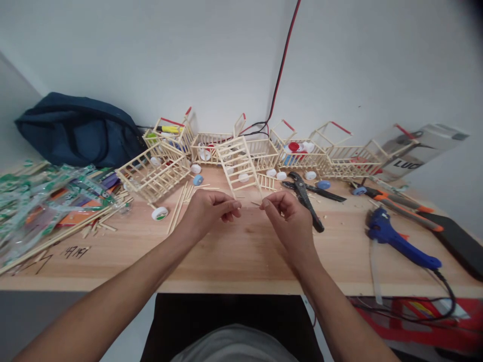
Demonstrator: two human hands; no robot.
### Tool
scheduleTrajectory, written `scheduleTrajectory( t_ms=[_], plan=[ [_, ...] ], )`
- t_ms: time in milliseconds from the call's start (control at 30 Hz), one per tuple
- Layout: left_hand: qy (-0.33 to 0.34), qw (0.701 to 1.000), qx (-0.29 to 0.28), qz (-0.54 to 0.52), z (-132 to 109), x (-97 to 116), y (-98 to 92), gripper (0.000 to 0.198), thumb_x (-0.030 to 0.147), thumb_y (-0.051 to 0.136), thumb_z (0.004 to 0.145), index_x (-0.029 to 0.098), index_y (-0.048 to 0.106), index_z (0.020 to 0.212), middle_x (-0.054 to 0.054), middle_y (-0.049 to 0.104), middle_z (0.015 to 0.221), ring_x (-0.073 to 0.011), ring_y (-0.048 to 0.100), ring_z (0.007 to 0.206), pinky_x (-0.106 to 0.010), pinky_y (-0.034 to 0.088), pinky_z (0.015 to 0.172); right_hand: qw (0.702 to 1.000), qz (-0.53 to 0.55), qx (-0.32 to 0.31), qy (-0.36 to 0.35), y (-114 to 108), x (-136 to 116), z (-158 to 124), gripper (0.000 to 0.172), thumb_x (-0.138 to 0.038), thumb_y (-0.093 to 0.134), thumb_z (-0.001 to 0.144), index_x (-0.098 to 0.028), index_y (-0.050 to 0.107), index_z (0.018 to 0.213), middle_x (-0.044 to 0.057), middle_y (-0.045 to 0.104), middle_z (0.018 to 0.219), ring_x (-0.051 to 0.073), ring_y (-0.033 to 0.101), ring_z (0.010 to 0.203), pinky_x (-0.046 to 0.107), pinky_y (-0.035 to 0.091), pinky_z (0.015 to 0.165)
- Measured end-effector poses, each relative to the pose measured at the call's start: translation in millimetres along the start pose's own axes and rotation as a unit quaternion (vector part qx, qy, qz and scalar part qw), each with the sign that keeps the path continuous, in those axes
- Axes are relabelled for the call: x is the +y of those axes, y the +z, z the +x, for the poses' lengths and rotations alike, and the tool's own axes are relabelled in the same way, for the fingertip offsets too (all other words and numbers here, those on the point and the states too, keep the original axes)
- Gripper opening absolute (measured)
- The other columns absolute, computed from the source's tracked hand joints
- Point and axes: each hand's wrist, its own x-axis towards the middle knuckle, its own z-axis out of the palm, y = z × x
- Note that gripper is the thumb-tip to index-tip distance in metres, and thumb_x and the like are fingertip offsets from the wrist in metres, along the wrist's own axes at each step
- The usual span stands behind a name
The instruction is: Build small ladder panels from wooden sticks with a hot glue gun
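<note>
A ladder-like frame of thin wooden sticks (246, 163) tilts up and away in front of me, above the table. My left hand (213, 207) is closed in a pinch at the lower end of its left long stick. At the lower end of the right long stick, the thumb and fingers of my right hand (285, 213) are pinched together. Short thin bits stick out between the two hands, too small to name. Behind stand several small stick-built carts (154, 173) with red handles and bottle-cap wheels (160, 213).
To the right lie pliers (305, 198), a blue glue gun (402, 239), orange-handled cutters (407, 208) and a black phone-like slab (455, 241). Plastic wrappers (49, 201), loose sticks (177, 206) and a dark blue bag (81, 130) occupy the left. A red-black cable (284, 60) runs down the wall.
</note>
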Motion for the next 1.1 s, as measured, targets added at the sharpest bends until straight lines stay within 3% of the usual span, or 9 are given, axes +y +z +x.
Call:
scheduleTrajectory(
  t_ms=[267,400,567,667,800,967,1100],
  plan=[
    [0.0,0.99,-0.064,0.125,3.6,-13.7,-4.9,0.031,0.045,0.069,0.076,0.015,0.073,0.067,-0.004,0.068,0.06,-0.0115,0.057,0.052,-0.02,0.038,0.049,0.999,-0.032,0.006,-0.012,-1.3,-2.1,-1.2,0.011,-0.031,0.062,0.083,-0.021,0.061,0.079,-0.002,0.063,0.071,0.012,0.046,0.06,0.028,0.038,0.062],
    [-0.008,0.991,-0.094,0.097,3.4,-14.8,-4.5,0.029,0.044,0.07,0.075,0.015,0.074,0.078,-0.003,0.068,0.062,-0.0123,0.057,0.052,-0.021,0.04,0.048,0.999,-0.038,0.01,-0.01,-1.9,-1.3,-1.6,0.012,-0.032,0.062,0.084,-0.021,0.061,0.079,-0.002,0.063,0.071,0.012,0.046,0.06,0.028,0.038,0.063],
    [0.022,0.994,-0.072,0.083,10.2,-26.2,-4.8,0.031,0.04,0.056,0.087,0.015,0.072,0.078,-0.004,0.068,0.066,-0.0121,0.058,0.052,-0.023,0.043,0.051,0.999,-0.045,0.016,-0.01,-1.7,-0.7,-1.1,0.012,-0.033,0.062,0.083,-0.021,0.062,0.079,-0.001,0.064,0.072,0.013,0.047,0.061,0.028,0.038,0.063],
    [0.044,0.997,-0.042,0.057,12.6,-28.6,-4.7,0.028,0.039,0.055,0.088,0.017,0.072,0.087,-0.005,0.072,0.079,-0.0127,0.06,0.058,-0.024,0.046,0.057,0.999,-0.042,0.019,-0.006,-1.3,-0.8,-0.4,0.013,-0.033,0.063,0.083,-0.021,0.062,0.079,-0.001,0.065,0.072,0.013,0.047,0.06,0.028,0.038,0.062],
    [0.016,1.0,0.008,-0.017,10.4,-19.4,-1.2,0.028,0.042,0.062,0.084,0.015,0.071,0.082,-0.005,0.071,0.083,-0.0148,0.063,0.073,-0.026,0.047,0.067,0.999,-0.044,0.025,-0.007,-0.8,-2.0,-0.9,0.013,-0.034,0.063,0.083,-0.021,0.062,0.078,-0.001,0.063,0.07,0.012,0.046,0.06,0.028,0.038,0.063],
    [-0.061,0.978,-0.018,-0.197,11.0,-15.0,5.4,0.025,0.038,0.071,0.079,0.013,0.066,0.078,-0.007,0.071,0.079,-0.0154,0.066,0.077,-0.026,0.049,0.071,0.999,-0.049,0.016,-0.01,-0.4,-4.7,-3.2,0.012,-0.032,0.063,0.083,-0.021,0.063,0.078,-0.001,0.064,0.071,0.013,0.046,0.061,0.029,0.038,0.063],
    [-0.096,0.969,-0.029,-0.227,13.1,-15.2,9.7,0.02,0.028,0.074,0.077,0.014,0.06,0.074,-0.006,0.07,0.074,-0.0171,0.069,0.083,-0.025,0.049,0.069,0.999,-0.052,0.009,-0.012,-0.5,-6.3,-4.6,0.011,-0.031,0.063,0.082,-0.021,0.063,0.078,0.0,0.066,0.073,0.013,0.047,0.062,0.029,0.038,0.063]
  ],
)
